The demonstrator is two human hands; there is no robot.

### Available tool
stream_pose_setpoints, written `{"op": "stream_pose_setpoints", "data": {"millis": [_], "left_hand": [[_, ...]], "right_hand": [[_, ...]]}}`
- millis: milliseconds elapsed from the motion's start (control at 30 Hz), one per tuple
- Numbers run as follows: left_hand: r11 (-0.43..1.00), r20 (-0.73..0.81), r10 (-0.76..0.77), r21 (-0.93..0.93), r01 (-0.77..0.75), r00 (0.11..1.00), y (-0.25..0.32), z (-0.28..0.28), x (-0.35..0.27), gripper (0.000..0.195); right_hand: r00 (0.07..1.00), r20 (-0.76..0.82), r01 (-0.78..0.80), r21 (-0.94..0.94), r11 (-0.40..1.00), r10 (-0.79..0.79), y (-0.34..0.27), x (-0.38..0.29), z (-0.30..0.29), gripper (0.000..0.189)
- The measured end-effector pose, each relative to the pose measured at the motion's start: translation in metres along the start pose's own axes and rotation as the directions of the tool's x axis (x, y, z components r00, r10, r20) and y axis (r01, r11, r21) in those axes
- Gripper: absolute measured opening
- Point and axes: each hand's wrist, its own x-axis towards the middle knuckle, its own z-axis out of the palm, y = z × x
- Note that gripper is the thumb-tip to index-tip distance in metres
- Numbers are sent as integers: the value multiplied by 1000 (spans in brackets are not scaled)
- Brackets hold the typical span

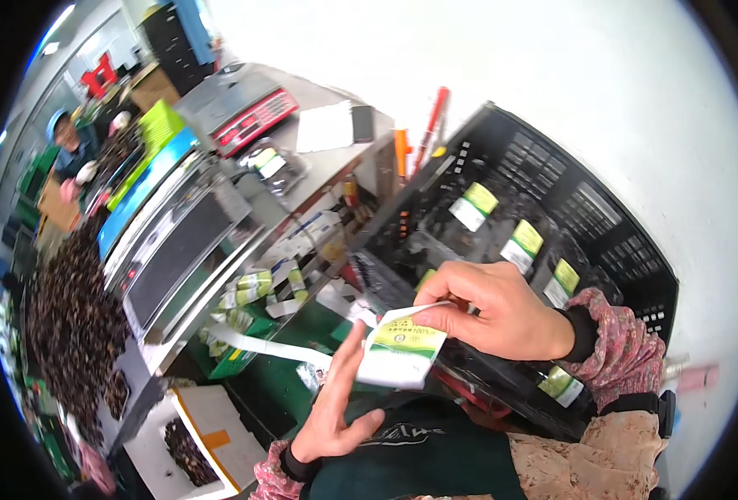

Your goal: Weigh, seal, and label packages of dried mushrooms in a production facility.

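Observation:
Between the thumb and fingers of my right hand is a green-and-white printed label, pinched by its upper edge and slightly curled. My left hand is at the label's left side, fingers stretched out and thumb apart; whether a fingertip touches the label I cannot tell. A white paper strip runs from the left to behind my left fingers. Beyond my right hand stands a black plastic crate, holding several dark packages, each with a green-and-white label like this one.
A weighing scale with a red panel stands on the table, near a clear labelled pack. Left are a dark-topped machine, a heap of dark dried pieces and a white foam box. A person is farther back.

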Motion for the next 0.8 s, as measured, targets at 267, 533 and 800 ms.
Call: {"op": "stream_pose_setpoints", "data": {"millis": [267, 533, 800], "left_hand": [[970, -569, 75, -148, -192, 819, 2, -54, -18, 17], [893, -742, 115, -214, -396, 661, 16, -165, -61, 14], [880, -787, 235, -78, -469, 571, 13, -212, -101, 20]], "right_hand": [[949, 171, 268, -2, 963, -264, -46, 68, 81, 16], [761, 610, -186, 533, 825, -223, -45, 177, 203, 24], [469, 827, -595, 555, 581, -310, -57, 213, 280, 20]]}}
